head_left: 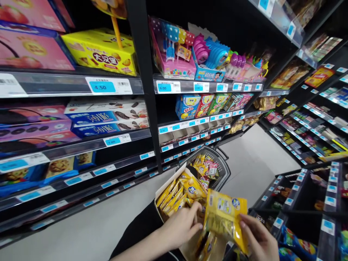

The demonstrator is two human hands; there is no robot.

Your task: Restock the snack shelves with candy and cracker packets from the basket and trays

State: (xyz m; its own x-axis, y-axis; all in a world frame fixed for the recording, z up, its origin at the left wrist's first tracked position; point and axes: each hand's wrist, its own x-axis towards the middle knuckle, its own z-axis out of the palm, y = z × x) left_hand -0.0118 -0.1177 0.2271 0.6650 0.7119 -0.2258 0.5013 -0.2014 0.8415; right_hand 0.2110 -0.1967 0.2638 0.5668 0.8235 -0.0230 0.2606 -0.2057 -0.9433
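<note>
My right hand [259, 237] pinches the edge of a yellow snack packet [227, 214] with a blue logo, held up over the right side of an open cardboard box [158, 197]. Similar yellow packets [174, 197] stand in a row inside the box, and others lie loose in it. Over the middle of the box is my left hand [182, 224], its thumb and bent index finger apart with nothing visible between them. The box seems to rest on my dark-clothed leg [141, 232]. Just beyond it, a grey shopping basket [224, 170] holds yellow and red packets.
Black store shelves with price tags rise on the left, carrying a yellow carton [100, 52], blue-and-white biscuit boxes [108, 116] and candy display boxes [174, 69]. Pale floor [250, 156] runs beyond the basket. A low rack [296, 203] of packets stands close on the right.
</note>
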